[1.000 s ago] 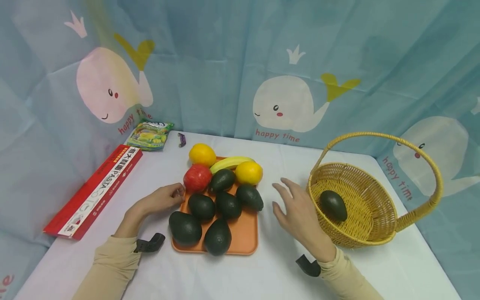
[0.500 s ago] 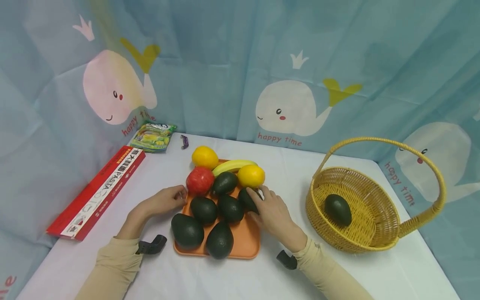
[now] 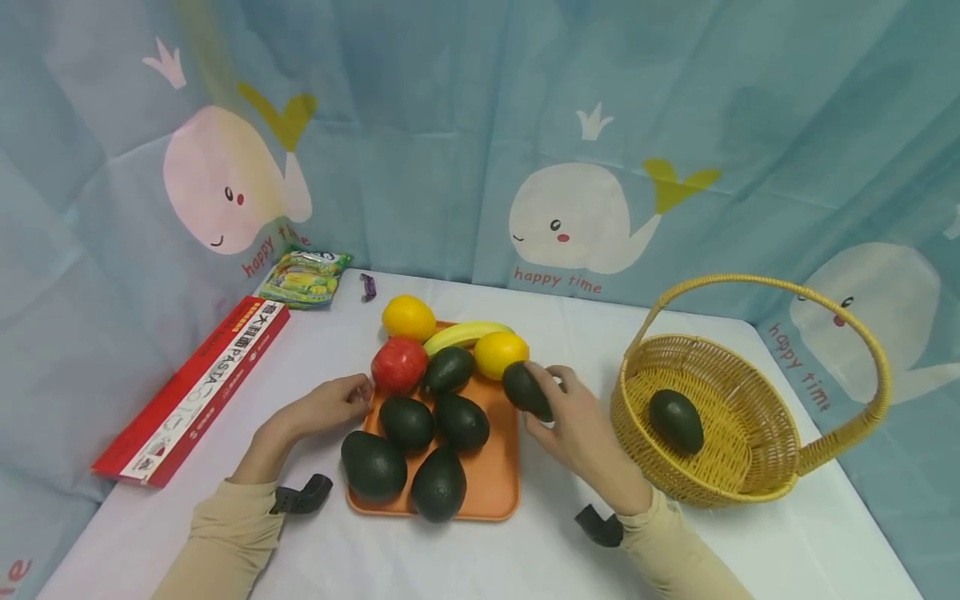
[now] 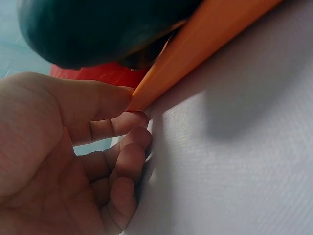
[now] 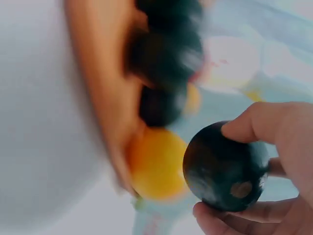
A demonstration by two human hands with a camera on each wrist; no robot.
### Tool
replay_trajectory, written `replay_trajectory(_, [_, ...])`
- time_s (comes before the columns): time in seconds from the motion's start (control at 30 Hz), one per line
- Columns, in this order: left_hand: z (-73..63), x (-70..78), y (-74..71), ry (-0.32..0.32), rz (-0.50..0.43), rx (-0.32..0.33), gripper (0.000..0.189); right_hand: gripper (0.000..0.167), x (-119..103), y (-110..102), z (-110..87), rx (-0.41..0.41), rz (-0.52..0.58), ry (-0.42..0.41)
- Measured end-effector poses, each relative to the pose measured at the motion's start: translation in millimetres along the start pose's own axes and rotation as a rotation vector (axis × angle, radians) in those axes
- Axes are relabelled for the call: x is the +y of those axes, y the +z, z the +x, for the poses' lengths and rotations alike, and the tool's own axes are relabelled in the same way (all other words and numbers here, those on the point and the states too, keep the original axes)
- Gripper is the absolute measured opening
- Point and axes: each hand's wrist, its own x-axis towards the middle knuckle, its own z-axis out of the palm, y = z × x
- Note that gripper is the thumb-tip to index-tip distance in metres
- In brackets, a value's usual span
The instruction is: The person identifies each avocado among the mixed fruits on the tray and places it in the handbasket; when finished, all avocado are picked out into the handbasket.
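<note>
My right hand [image 3: 583, 429] grips a dark green avocado [image 3: 525, 390] over the right edge of the orange tray [image 3: 495, 475]; in the right wrist view thumb and fingers wrap this avocado [image 5: 220, 169]. At the tray's left edge, my left hand [image 3: 330, 407] pinches the rim between thumb and fingers, as the left wrist view shows at the tray wall [image 4: 171, 63]. Several more avocados [image 3: 461, 421] lie on the tray with a red pomegranate [image 3: 399, 365], a banana [image 3: 467, 333], a lemon [image 3: 501, 354] and another yellow fruit [image 3: 408, 318].
To the right stands a wicker basket [image 3: 750, 375] with a tall arched handle and one avocado [image 3: 676, 421] inside. A red pasta box [image 3: 195, 392] lies at the left, with a green snack packet [image 3: 303, 279] and a small purple wrapped sweet [image 3: 367, 287] behind.
My right hand came left to the tray, took hold of an avocado at its right side, and lifted it back rightwards. The left hand stays at the tray's edge.
</note>
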Motion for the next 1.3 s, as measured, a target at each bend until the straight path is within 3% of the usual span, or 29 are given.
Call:
replay_trajectory(0.17, [-0.5,0.8,-1.2,0.024,0.002,0.013,0.014,0.067,31,-47,-13.9,0.189,0.016,0.150])
replay_trajectory(0.33, [0.0,0.6,-2.0,0.028,-0.002,0.011,0.014,0.064,61,-71,-32.9,0.236,-0.002,0.317])
replay_trajectory(0.43, [1.1,1.2,-3.4,0.027,0.005,0.004,0.015,0.063,72,-73,-42.7,0.199,-0.054,0.363])
replay_trajectory(0.53, [1.7,0.5,-3.3,0.023,0.008,0.007,0.015,0.063,80,-70,-48.5,0.098,-0.092,0.388])
replay_trajectory(0.67, [1.8,-1.0,-1.9,-0.003,-0.002,0.010,0.015,0.060,91,-65,-50.0,-0.030,-0.128,0.398])
replay_trajectory(0.83, [1.0,-2.3,0.0,-0.020,-0.010,0.008,0.016,0.054,102,-61,-51.8,-0.128,-0.166,0.386])
replay_trajectory(1.0, [0.8,-2.9,0.9,-0.021,0.005,0.016,0.017,0.059,110,-60,-55.4,-0.219,-0.172,0.402])
replay_trajectory(1.17, [-0.5,-0.4,1.4,-0.022,-0.004,0.010,0.019,0.067,112,-61,-56.8,-0.268,-0.186,0.429])
replay_trajectory(1.3, [-1.5,1.2,1.2,-0.025,-0.003,0.010,0.019,0.065,107,-61,-55.4,-0.244,-0.190,0.427])
